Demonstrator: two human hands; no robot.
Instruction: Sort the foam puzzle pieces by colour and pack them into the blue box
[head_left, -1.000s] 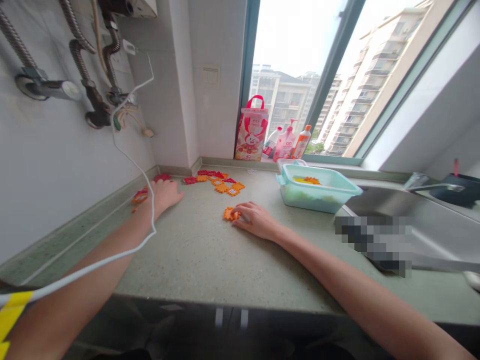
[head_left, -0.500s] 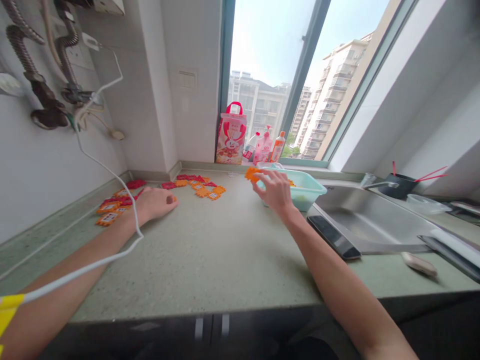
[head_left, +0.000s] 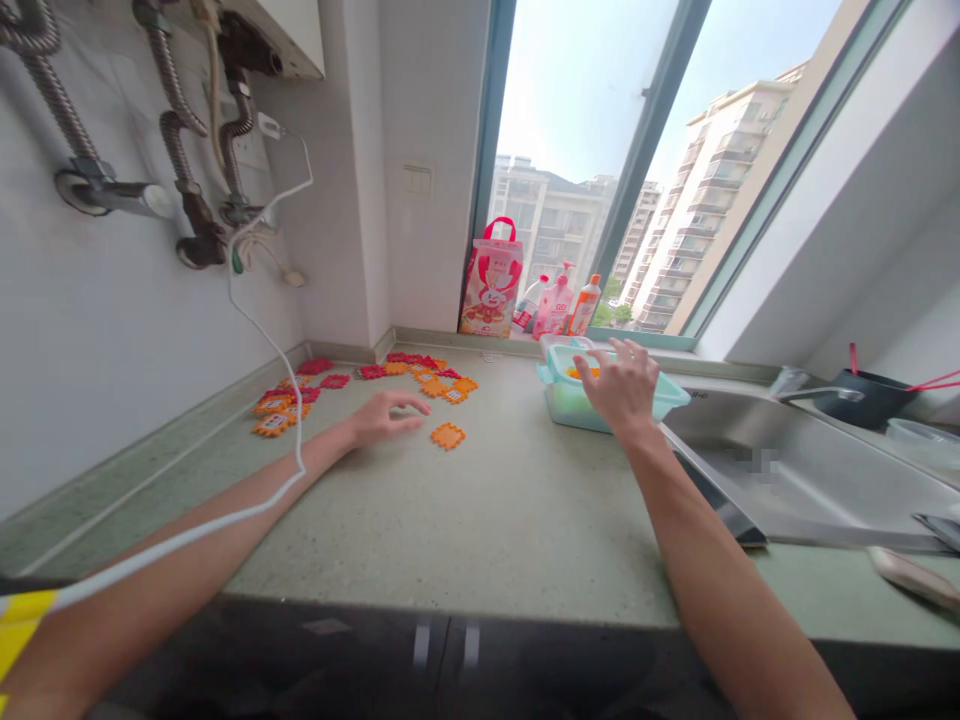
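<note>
My left hand [head_left: 386, 418] hovers low over the counter, fingers stretched out and holding nothing. Just right of its fingertips lies a single orange jigsaw-edged tile [head_left: 448, 436]. My right hand [head_left: 622, 385] is above the pale teal plastic basket [head_left: 577, 412], fingers apart, with nothing visible in its grasp. Orange pieces [head_left: 583, 373] show inside the basket; part of its contents is hidden by the hand. A group of red and orange tiles [head_left: 431, 380] lies against the back wall, and another pile [head_left: 281, 410] sits farther left, some with printed squares.
A white cable [head_left: 292, 370] hangs across the left side, in front of my left forearm. To the right are a dark phone [head_left: 739, 520], partly behind my right arm, and a steel sink [head_left: 795, 470]. Bottles [head_left: 555, 305] and a pink bag [head_left: 491, 285] stand by the window.
The orange tile my right hand held is gone from its fingers, and one orange tile now lies alone on the counter. My right hand has moved over the basket; my left hand has opened.
</note>
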